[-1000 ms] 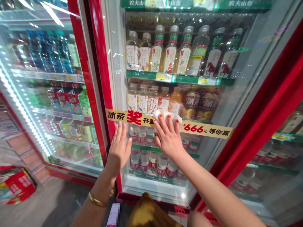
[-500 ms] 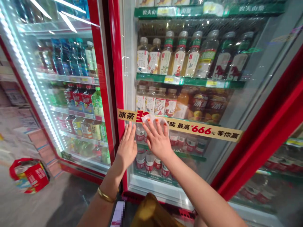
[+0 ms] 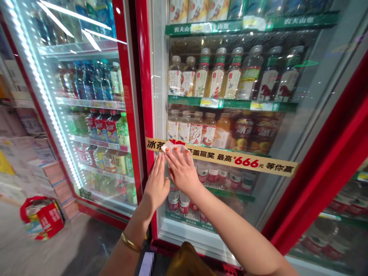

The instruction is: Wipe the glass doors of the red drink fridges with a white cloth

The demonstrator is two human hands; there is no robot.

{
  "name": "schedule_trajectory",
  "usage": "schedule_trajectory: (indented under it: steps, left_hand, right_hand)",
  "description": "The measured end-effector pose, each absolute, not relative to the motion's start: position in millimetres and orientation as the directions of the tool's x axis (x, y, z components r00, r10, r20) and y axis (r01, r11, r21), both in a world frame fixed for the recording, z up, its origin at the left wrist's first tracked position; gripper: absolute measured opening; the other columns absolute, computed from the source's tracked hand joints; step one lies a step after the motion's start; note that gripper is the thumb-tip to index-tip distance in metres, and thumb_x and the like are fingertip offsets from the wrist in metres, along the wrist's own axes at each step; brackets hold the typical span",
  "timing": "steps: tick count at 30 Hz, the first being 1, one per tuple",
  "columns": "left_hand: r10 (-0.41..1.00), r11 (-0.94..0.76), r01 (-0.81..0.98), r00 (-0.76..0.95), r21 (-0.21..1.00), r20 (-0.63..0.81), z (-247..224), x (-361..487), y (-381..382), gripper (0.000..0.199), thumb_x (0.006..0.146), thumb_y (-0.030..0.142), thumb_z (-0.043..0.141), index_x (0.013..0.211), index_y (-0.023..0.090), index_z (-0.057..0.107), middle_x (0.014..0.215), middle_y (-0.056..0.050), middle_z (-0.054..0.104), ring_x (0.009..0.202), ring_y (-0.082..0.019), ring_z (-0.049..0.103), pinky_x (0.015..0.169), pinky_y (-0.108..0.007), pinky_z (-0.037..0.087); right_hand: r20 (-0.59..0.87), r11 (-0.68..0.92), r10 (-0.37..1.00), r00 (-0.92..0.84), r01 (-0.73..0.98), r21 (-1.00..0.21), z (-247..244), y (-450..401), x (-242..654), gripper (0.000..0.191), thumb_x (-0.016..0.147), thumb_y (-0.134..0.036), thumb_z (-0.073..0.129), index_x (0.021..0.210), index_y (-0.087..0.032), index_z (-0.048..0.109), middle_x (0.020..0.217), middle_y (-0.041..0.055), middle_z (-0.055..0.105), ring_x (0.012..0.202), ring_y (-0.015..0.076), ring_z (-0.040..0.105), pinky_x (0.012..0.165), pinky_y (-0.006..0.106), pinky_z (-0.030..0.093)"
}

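Observation:
My right hand [image 3: 182, 171], with orange-painted nails, presses a crumpled white tissue [image 3: 172, 147] against the glass fridge door [image 3: 230, 199]. The tissue lies on a yellow promotional strip [image 3: 238, 161] stuck across the glass, and it hides part of the strip's left end. My left hand [image 3: 156, 184] rests flat and empty on the glass just beside the right hand, close to the red door frame [image 3: 146, 96]. A gold bangle [image 3: 130, 242] circles my left wrist.
Behind the glass, several shelves hold bottled teas, juices and water. A lit neighbouring fridge [image 3: 86, 115] stands to the left, and another red door [image 3: 316, 172] is at right. A red-and-white bag [image 3: 43, 218] sits on the floor. A brown bag [image 3: 186, 262] and a phone [image 3: 146, 264] are at the bottom.
My right hand and the tissue have slid left along the strip, uncovering more of its text. My left hand stays close beside it. The view has moved, so the fridge sits lower and further right.

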State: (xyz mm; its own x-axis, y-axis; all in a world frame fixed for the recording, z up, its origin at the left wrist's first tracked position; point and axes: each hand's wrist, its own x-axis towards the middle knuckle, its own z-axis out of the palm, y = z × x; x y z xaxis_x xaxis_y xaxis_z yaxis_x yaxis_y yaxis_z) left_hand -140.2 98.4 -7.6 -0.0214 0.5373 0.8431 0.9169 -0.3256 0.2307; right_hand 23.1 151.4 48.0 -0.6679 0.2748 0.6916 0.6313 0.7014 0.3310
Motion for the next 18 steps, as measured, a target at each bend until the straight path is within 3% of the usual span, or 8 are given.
schedule_trajectory:
  steps: [3, 6, 9, 12, 16, 18]
  left_hand:
    - [0.532, -0.332, 0.913, -0.026, 0.237, 0.846, -7, -143, 98, 0.104, 0.095, 0.006, 0.051, 0.180, 0.025, -0.005, 0.187, -0.019, 0.020, 0.173, -0.032, 0.021, 0.139, -0.057, 0.034]
    - [0.549, -0.337, 0.911, -0.016, 0.239, 0.836, -3, -142, 94, 0.097, 0.101, 0.012, 0.051, 0.181, 0.028, 0.000, 0.188, -0.017, 0.018, 0.174, -0.032, 0.021, 0.138, -0.058, 0.035]
    - [0.565, -0.326, 0.910, -0.029, 0.255, 0.825, 3, -132, 90, 0.086, 0.107, 0.026, 0.055, 0.181, 0.033, 0.011, 0.189, -0.015, 0.015, 0.174, -0.034, 0.019, 0.137, -0.060, 0.034]
    - [0.553, -0.300, 0.909, -0.082, 0.290, 0.829, 7, -118, 89, 0.083, 0.108, 0.037, 0.060, 0.180, 0.034, 0.018, 0.190, -0.015, 0.006, 0.175, -0.038, 0.012, 0.136, -0.065, 0.032]
    - [0.556, -0.281, 0.918, -0.081, 0.279, 0.827, 6, -115, 91, 0.083, 0.107, 0.041, 0.062, 0.179, 0.037, 0.021, 0.190, -0.014, -0.003, 0.174, -0.045, 0.008, 0.134, -0.072, 0.032]
    - [0.550, -0.294, 0.922, -0.054, 0.254, 0.834, 4, -121, 92, 0.083, 0.107, 0.039, 0.063, 0.179, 0.039, 0.022, 0.190, -0.011, -0.003, 0.173, -0.045, 0.010, 0.134, -0.071, 0.032]
  right_hand:
    - [0.605, 0.728, 0.222, -0.764, 0.543, 0.419, 17, 149, 37, 0.069, 0.107, -0.029, 0.052, 0.174, -0.022, 0.037, 0.184, -0.0006, 0.029, 0.174, 0.0223, 0.022, 0.143, 0.048, 0.017]
    - [0.633, 0.699, 0.240, -0.736, 0.584, 0.413, 1, 144, 86, 0.064, 0.108, -0.033, 0.056, 0.171, -0.032, 0.044, 0.180, -0.0048, 0.041, 0.171, 0.0201, 0.030, 0.143, 0.046, 0.014]
    - [0.780, 0.587, 0.335, -0.528, 0.765, 0.266, 21, 143, 119, 0.069, 0.109, -0.031, 0.052, 0.175, -0.034, 0.034, 0.181, -0.0011, 0.039, 0.174, 0.0244, 0.021, 0.143, 0.055, 0.001]
    - [0.859, 0.479, 0.396, -0.325, 0.871, 0.109, 43, 143, 108, 0.077, 0.107, -0.028, 0.052, 0.179, -0.029, 0.025, 0.185, 0.0047, 0.028, 0.176, 0.0333, 0.009, 0.140, 0.067, -0.005]
    - [0.783, 0.574, 0.394, -0.481, 0.794, 0.199, 17, 138, 81, 0.081, 0.106, -0.034, 0.056, 0.179, -0.034, 0.021, 0.185, -0.0006, 0.027, 0.177, 0.0312, 0.007, 0.142, 0.065, 0.001]
    - [0.775, 0.574, 0.419, -0.472, 0.799, 0.177, -12, 135, 96, 0.081, 0.107, -0.033, 0.058, 0.178, -0.040, 0.020, 0.185, -0.0034, 0.029, 0.177, 0.0290, 0.010, 0.143, 0.064, 0.008]
